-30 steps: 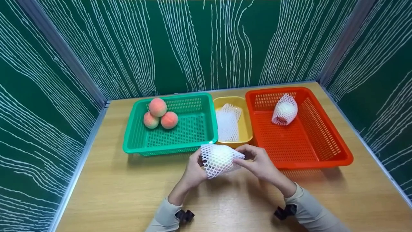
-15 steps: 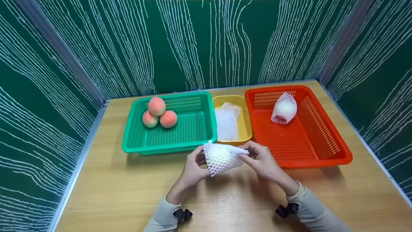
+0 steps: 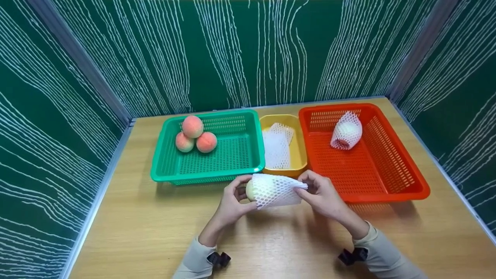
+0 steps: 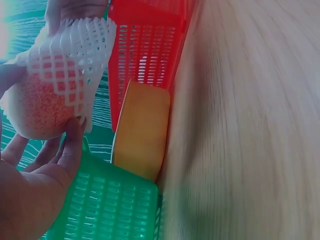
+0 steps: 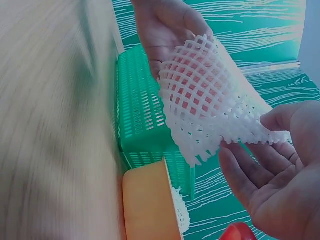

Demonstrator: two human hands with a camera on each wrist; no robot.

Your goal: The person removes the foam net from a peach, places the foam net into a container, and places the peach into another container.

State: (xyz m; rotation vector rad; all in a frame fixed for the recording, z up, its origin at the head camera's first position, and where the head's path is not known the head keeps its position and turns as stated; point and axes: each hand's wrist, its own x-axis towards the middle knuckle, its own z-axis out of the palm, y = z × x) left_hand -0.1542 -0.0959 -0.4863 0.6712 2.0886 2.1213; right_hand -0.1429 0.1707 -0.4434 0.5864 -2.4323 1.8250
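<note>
A peach [image 4: 45, 107], pink on one side and pale on the other, sits partly inside a white foam net sleeve [image 3: 277, 193], held above the table in front of the baskets. My left hand [image 3: 232, 203] grips the peach's bare end, thumb and fingertips around it at the sleeve's mouth. My right hand [image 3: 323, 197] pinches the sleeve's gathered far end between thumb and fingers. In the right wrist view the pink shows through the stretched net [image 5: 200, 85].
A green basket [image 3: 217, 178] at left holds three peaches [image 3: 206, 142]. Flat foam nets [image 3: 276, 151] lie in a yellow bin [image 3: 296, 155] in the middle. The red basket [image 3: 348, 182] at right contains one net-wrapped peach [image 3: 347, 131]. Green walls [image 3: 224, 58] enclose the table's back and sides.
My right hand has drawn the net's end a little to the right, lengthening it. The peach's pale end now pokes out of the sleeve at my left hand.
</note>
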